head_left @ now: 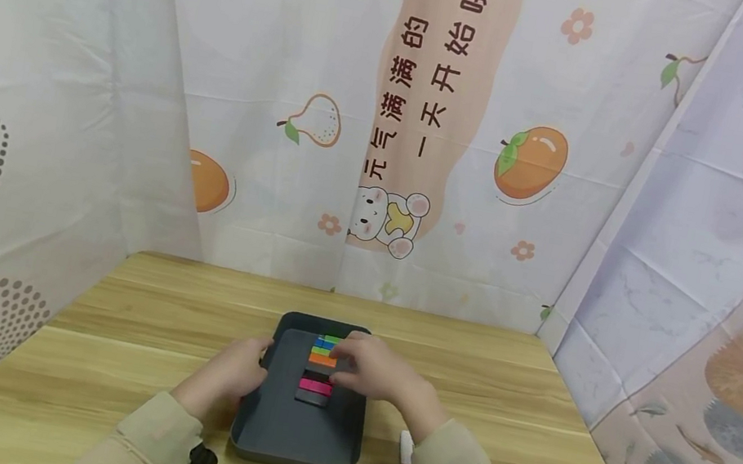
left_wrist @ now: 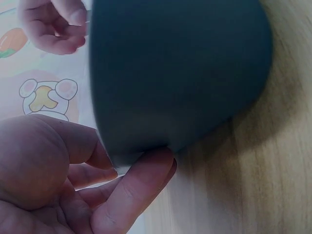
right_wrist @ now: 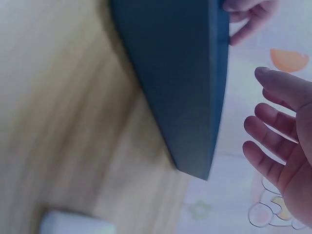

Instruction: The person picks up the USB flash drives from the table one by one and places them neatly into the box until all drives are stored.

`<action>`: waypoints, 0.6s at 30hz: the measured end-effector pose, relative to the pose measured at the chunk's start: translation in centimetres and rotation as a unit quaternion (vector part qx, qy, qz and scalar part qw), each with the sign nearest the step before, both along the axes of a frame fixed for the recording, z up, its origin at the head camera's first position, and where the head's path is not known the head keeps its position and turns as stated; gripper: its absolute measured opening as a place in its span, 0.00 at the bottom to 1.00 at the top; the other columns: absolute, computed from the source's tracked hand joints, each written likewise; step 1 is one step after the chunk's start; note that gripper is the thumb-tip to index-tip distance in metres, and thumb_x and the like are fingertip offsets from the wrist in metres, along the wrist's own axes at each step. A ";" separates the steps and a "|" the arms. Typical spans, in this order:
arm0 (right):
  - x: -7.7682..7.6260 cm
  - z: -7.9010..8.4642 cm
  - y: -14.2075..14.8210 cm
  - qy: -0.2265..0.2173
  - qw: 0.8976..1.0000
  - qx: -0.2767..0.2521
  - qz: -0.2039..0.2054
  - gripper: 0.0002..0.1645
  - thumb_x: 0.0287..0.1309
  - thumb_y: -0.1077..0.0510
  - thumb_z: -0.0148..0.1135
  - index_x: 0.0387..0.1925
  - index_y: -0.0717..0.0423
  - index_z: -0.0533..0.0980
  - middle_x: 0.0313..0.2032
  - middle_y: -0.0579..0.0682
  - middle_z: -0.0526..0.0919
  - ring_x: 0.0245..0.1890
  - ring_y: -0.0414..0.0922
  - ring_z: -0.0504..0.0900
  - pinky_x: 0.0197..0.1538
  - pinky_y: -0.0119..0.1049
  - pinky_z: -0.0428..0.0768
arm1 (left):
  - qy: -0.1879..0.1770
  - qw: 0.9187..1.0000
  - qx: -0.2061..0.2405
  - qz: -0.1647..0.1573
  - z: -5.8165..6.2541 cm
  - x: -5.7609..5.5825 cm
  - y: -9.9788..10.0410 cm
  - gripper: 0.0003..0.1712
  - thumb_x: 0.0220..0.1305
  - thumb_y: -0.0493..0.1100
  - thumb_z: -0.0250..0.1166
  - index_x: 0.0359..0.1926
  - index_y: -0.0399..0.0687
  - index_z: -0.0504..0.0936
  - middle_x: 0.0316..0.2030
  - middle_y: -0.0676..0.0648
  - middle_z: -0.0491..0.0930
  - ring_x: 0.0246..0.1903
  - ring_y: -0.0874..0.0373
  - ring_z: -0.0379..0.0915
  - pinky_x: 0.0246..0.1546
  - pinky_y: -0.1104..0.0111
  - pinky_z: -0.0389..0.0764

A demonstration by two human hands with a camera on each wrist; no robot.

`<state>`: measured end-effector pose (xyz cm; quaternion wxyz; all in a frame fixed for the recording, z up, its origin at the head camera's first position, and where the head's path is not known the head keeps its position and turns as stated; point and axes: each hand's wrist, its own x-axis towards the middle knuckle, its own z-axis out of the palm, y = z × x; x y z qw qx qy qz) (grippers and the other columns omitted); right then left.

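Observation:
A dark grey tray (head_left: 272,422) stands on the wooden table, its outer walls filling much of both wrist views. Inside it, small rectangular bars form a column: green, blue, orange (head_left: 322,359), pink (head_left: 315,386) and dark grey (head_left: 311,398); their exact kind is too small to tell. My left hand (head_left: 239,369) pinches the tray's left wall; in the left wrist view its thumb and fingers lie on either side of the rim. Over the right part of the tray hovers my right hand (head_left: 373,367), beside the bars. The right wrist view shows its fingers loosely bent, holding nothing visible.
A small white object (head_left: 405,448) lies on the table right of the tray, near my right sleeve. Printed curtains (head_left: 250,244) hang behind the table (head_left: 160,327) and along both sides.

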<state>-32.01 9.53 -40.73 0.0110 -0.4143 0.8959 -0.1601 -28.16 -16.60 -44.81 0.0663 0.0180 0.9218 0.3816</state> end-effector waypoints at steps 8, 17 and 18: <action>0.2 2.0 2.2 -0.003 0.999 0.001 -0.040 0.25 0.64 0.51 0.70 0.62 0.50 0.80 0.61 0.50 0.79 0.57 0.46 0.79 0.58 0.42 0.80 | 0.001 1.000 0.000 0.000 -0.1 -0.1 0.0 0.35 0.64 0.28 0.55 0.73 0.29 0.63 0.54 0.26 0.77 0.15 0.52 0.78 0.11 0.64 0.78; 0.1 3.2 5.2 0.004 0.998 -0.028 -0.056 0.32 0.62 0.52 0.72 0.66 0.50 0.76 0.65 0.50 0.76 0.64 0.50 0.75 0.63 0.47 0.76 | -0.004 1.000 0.011 -0.004 -0.3 -0.4 -0.2 0.35 0.63 0.27 0.55 0.72 0.27 0.63 0.57 0.24 0.75 0.25 0.52 0.81 0.14 0.63 0.80; 0.1 3.3 5.5 0.005 0.998 -0.029 -0.060 0.32 0.62 0.52 0.72 0.67 0.49 0.76 0.65 0.50 0.76 0.64 0.50 0.75 0.63 0.48 0.76 | -0.005 1.000 0.011 -0.004 -0.3 -0.4 -0.2 0.35 0.63 0.27 0.55 0.72 0.27 0.63 0.57 0.24 0.75 0.25 0.52 0.81 0.14 0.63 0.80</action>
